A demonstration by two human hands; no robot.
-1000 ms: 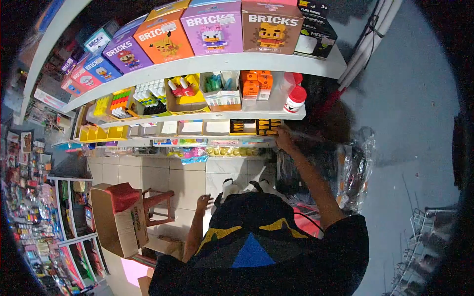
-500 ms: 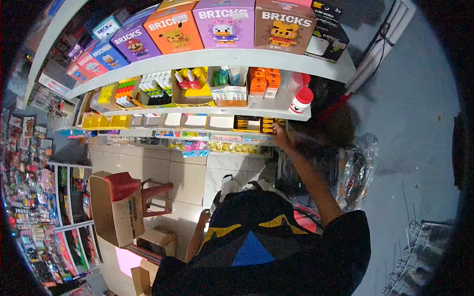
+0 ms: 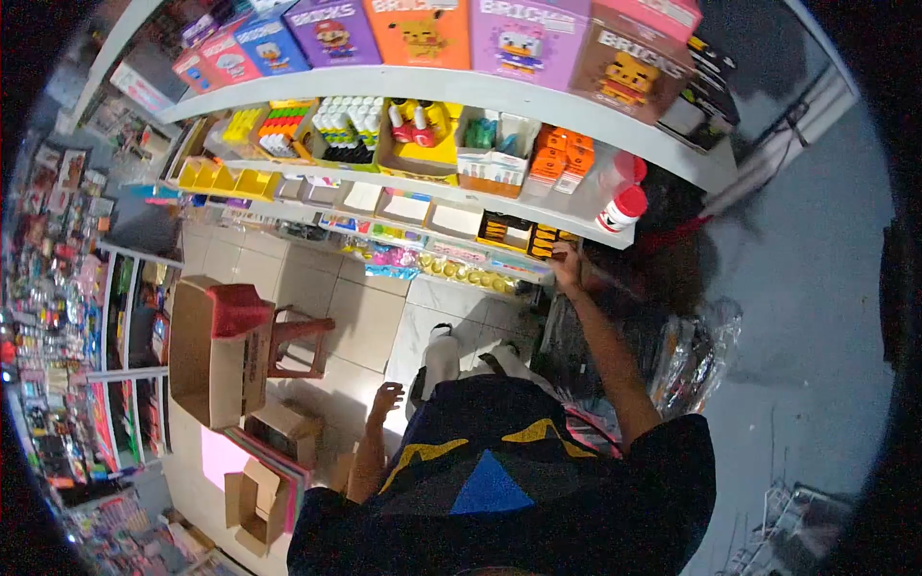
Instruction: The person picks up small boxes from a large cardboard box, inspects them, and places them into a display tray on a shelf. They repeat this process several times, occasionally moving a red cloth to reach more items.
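My right hand (image 3: 568, 268) reaches to the right end of the lower shelf. Its fingertips are at the front corner of a black box of yellow-and-black items (image 3: 544, 240); whether they grip anything is too small to make out. A similar black box (image 3: 504, 230) sits just left of it. My left hand (image 3: 387, 398) hangs low beside my body, fingers loosely apart, with nothing in it.
Bricks toy boxes (image 3: 423, 34) line the top shelf. Below are glue sticks (image 3: 346, 125), orange boxes (image 3: 562, 158) and a red-lidded jar (image 3: 624, 209). A cardboard carton (image 3: 216, 365) and red stool (image 3: 298, 346) stand left; plastic-wrapped goods (image 3: 696, 355) lie right.
The view has turned, so the shelves sit lower and further right. My left hand has risen slightly and its fingers show more. My right hand stays at the black box.
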